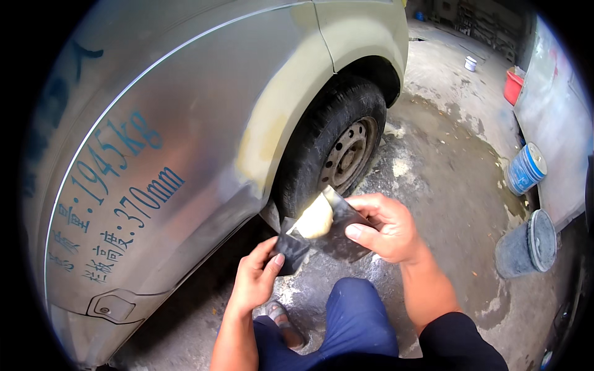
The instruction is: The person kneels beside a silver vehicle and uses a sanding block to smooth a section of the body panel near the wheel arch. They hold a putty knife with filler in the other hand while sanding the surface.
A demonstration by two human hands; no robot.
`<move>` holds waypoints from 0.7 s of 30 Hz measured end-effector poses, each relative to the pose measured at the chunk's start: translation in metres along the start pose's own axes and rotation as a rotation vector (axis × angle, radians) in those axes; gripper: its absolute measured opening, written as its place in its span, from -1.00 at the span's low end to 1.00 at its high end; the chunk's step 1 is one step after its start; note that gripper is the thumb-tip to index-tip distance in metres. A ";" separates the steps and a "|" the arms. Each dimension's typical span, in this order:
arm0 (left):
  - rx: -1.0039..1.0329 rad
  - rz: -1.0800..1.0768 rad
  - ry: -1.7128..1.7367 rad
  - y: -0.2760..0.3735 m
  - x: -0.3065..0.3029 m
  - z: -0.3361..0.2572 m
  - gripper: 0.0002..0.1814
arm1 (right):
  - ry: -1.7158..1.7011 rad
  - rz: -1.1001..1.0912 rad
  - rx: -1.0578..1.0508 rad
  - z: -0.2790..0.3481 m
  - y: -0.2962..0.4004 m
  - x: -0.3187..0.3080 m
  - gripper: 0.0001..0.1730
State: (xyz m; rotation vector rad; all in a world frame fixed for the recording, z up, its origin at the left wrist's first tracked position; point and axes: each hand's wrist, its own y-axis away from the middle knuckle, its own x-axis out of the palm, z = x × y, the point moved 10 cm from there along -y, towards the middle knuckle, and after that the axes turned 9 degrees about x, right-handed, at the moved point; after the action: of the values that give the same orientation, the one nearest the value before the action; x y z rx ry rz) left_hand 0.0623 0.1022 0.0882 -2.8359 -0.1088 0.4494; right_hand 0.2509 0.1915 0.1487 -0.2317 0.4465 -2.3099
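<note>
My left hand [260, 273] grips a small dark flat spreader [292, 252] between thumb and fingers. In my right hand [385, 227] is a larger dark flat spreader [350, 232]. A lump of pale cream filler [315, 218] lies on the larger one, close against the edge of the smaller one. Both are held above my knees, in front of the vehicle's wheel [348, 155]. On the silver body panel [209, 125], a pale coated band [278, 97] with yellowish patches runs around the wheel arch. Blue lettering marks the panel at the left.
A blue-and-white bucket [524, 169] and a grey lidded bucket [519, 248] stand at the right beside a pale panel [557, 125]. Farther back are a red container [513, 87] and a small white tub [470, 64]. The concrete floor [445, 195] has damp patches and pale spots.
</note>
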 end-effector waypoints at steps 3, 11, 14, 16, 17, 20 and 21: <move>-0.051 -0.048 0.513 -0.001 -0.003 0.019 -0.58 | 0.353 0.245 -0.354 0.050 -0.010 0.031 -0.54; 0.028 -0.030 0.678 -0.019 -0.004 0.026 -0.61 | 0.724 0.258 -0.152 0.002 -0.036 0.021 -0.48; 0.033 -0.186 0.787 -0.031 -0.003 0.008 -0.58 | 1.023 -0.010 -0.107 -0.011 -0.040 -0.014 -0.58; 0.036 -0.292 0.781 -0.035 -0.011 0.010 -0.56 | 1.024 -0.175 -0.221 0.012 -0.035 -0.009 -0.59; 0.016 -0.322 0.794 -0.036 -0.011 0.013 -0.56 | 1.026 -0.260 -0.273 0.025 -0.031 -0.005 -0.59; -0.025 -0.364 0.816 -0.042 -0.006 0.015 -0.56 | 1.138 -0.234 -0.336 0.028 -0.028 0.028 -0.59; -0.029 -0.370 0.809 -0.042 -0.006 0.015 -0.56 | 1.186 -0.234 -0.352 0.028 -0.029 0.036 -0.59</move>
State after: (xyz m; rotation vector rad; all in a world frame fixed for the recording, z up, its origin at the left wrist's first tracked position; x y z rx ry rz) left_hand 0.0506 0.1461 0.0876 -2.6973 -0.4558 -0.7681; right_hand 0.2152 0.1775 0.1865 1.0272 1.4535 -2.3525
